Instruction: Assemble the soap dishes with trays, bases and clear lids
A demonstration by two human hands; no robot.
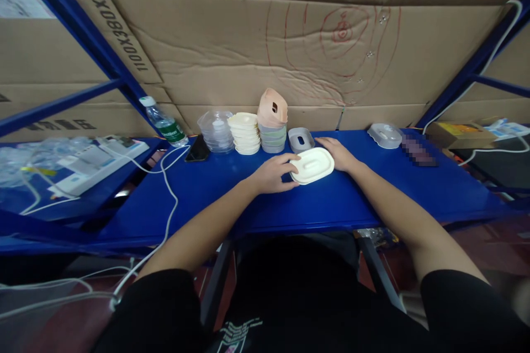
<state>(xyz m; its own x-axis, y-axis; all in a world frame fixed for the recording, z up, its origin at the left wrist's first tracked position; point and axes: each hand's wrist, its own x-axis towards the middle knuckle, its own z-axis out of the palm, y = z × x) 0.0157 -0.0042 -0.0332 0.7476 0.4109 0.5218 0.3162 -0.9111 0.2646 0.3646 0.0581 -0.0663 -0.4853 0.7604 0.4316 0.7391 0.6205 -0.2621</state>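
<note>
A cream oval plastic lid [312, 166] with a raised ridge in its middle is tilted above the table's front half. My left hand [276, 174] grips its left end, thumb and fingers on the rim. Behind the lid, my right hand [337, 153] reaches in with fingers stretched out; its thumb is hidden. Its fingertips are beside the right end of a grey oval shell [295, 138] with a dark slot, and I cannot tell whether they touch. Left of that shell stand stacks of green-grey shells [273, 139] topped by peach ones [273, 107], cream lids [247, 140] and clear covers [218, 135].
A blue table [215, 193] backs onto cardboard [215, 38]. A water bottle [168, 124], a black phone [197, 150] and a white cable [170, 198] lie to the left. A clear cover [386, 135] sits at the right, near a blurred patch and a cardboard box [459, 138].
</note>
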